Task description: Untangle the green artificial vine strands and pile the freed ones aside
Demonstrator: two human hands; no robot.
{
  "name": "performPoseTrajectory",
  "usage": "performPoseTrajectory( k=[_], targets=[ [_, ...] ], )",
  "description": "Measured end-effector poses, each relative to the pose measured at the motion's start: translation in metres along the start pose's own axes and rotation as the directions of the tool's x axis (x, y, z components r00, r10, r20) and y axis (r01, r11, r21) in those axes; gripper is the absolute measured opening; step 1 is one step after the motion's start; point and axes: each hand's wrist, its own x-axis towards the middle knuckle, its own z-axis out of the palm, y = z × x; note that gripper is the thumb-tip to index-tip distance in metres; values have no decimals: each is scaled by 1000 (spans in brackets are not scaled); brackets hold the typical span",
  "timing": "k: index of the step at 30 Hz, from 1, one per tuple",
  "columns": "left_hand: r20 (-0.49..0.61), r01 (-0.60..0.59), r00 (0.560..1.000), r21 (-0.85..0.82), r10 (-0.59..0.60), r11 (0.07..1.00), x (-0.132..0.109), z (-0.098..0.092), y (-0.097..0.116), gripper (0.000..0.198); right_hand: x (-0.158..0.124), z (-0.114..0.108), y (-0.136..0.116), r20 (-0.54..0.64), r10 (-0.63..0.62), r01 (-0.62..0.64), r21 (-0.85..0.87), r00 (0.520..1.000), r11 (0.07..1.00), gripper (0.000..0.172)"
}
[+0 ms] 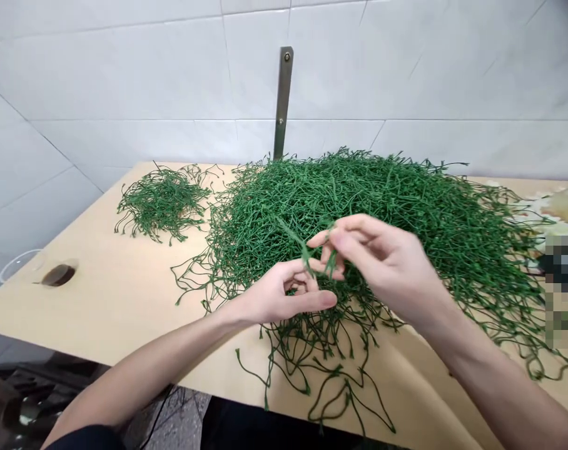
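Observation:
A big heap of thin green artificial stems (368, 181), many with small flared tips, spreads over the table. Above its front edge, my right hand (382, 256) pinches a green stem (294, 236) between thumb and fingertips; part of it is blurred by motion. My left hand (288, 290) is close below on the left, thumb stretched out and apart from the index finger. Its index fingertip comes near or against the stem; which one I cannot tell. Loose stems (349, 394) hang toward the table's near edge.
A smaller pile of green stems (162, 199) lies at the left on the wooden table (124, 294). A round hole (59, 275) is cut near the left edge. Behind, a metal bracket (283, 103) stands against the tiled wall (124, 75). Whitish petal-like pieces (532, 209) lie at the right.

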Motion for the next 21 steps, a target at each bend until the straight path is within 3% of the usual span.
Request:
performPoseTrajectory(
  k=[4,6,8,10,12,13,15,16,17,18,21],
  targets=[
    [17,-6,1000,-43,7,999,-2,3,10,62,-1,-20,-7,-261,-117,158,143,958,977,16],
    [-7,-68,998,115,69,991,-2,0,15,51,-1,-32,-12,-381,-162,243,176,910,954,16],
    [-79,-192,968,386,240,902,-1,-7,21,23,-2,-43,-18,-484,-205,315,157,851,936,19],
    [-146,-298,862,629,486,718,5,-18,27,17,-2,-51,-26,-540,-224,343,128,811,931,20],
    [-238,-262,733,766,637,587,15,-31,33,20,-2,-53,-34,-540,-227,350,136,810,927,21],
    [-247,-218,692,824,678,523,22,-36,35,30,-2,-52,-37,-527,-226,352,150,819,924,21],
    [-158,-212,708,882,688,420,39,-45,38,47,-1,-48,-43,-502,-233,360,173,833,917,22],
    [-110,-244,723,883,682,402,48,-49,38,43,0,-46,-45,-499,-245,375,178,831,910,21],
    [-76,-279,729,875,681,396,57,-52,38,26,1,-46,-47,-504,-267,400,176,822,900,19],
    [-55,-289,732,877,679,383,64,-55,38,13,2,-47,-48,-518,-296,435,170,803,884,17],
    [-54,-227,729,921,682,316,80,-67,37,10,6,-64,-50,-616,-401,562,83,678,823,13]
  ],
)
